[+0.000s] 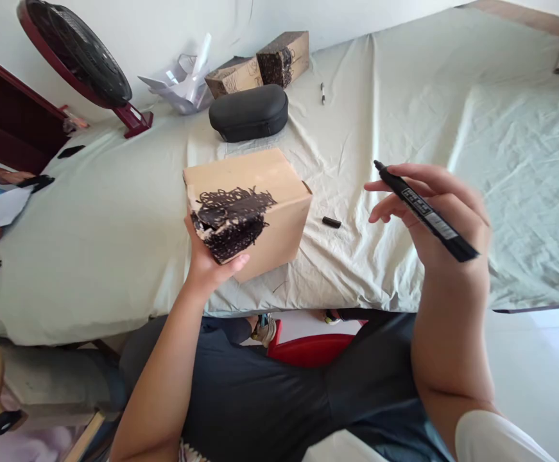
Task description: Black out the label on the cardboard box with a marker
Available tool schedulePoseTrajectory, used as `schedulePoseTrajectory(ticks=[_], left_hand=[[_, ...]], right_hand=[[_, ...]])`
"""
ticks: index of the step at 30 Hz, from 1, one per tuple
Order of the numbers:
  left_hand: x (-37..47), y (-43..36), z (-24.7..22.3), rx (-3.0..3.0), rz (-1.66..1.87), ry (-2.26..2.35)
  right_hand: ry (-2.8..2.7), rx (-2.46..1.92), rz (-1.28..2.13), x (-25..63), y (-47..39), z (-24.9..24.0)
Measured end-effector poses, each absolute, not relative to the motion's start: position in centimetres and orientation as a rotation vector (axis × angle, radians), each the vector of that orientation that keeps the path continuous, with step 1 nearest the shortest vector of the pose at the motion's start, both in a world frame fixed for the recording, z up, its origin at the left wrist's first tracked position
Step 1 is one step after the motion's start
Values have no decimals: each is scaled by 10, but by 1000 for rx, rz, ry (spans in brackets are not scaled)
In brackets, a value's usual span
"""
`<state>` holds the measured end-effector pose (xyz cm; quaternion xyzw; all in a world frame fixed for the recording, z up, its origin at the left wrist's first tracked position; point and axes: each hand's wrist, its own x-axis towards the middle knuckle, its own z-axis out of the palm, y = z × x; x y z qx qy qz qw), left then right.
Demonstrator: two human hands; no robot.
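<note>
A cardboard box (274, 237) stands tilted toward me near the table's front edge, with dense black scribbles over its torn left corner. My left hand (212, 263) grips that corner from below, thumb on the near face and the other fingers mostly hidden behind. Off to the right, my right hand (445, 218) holds an uncapped black marker pen (426, 212), its tip pointing up and left, away from the box. On the cloth between the box and my right hand lies a black marker cap (331, 222).
Behind the box sit a black zip case (249, 114), scribbled cardboard boxes (283, 58), clear plastic wrapping (187, 83) and a small pen (323, 94). A fan (81, 58) stands at the back left. At the far left, another person's hands (14, 176) hold something dark and a white sheet.
</note>
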<state>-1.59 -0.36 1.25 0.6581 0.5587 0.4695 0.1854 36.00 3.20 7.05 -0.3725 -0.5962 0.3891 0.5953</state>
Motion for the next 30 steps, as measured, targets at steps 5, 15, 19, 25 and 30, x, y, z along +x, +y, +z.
schedulePoseTrajectory(ticks=[5,15,19,25,30], left_hand=[[-25,0,-3,1777,1317,1619],[-26,-1,-8,1728,1226,1663],[-26,-1,-8,1768,1189,1666],[-22,-1,-5,1758,1196,1645],[-18,0,-1,1722,1215,1633]], right_hand=[[-1478,-1070,1218,385,52,42],[-2306,-1812,692,376,69,22],[-2359,-1812,643,368,74,12],[-2361,-1812,594,361,78,2],[-2334,-1805,608,354,79,0]])
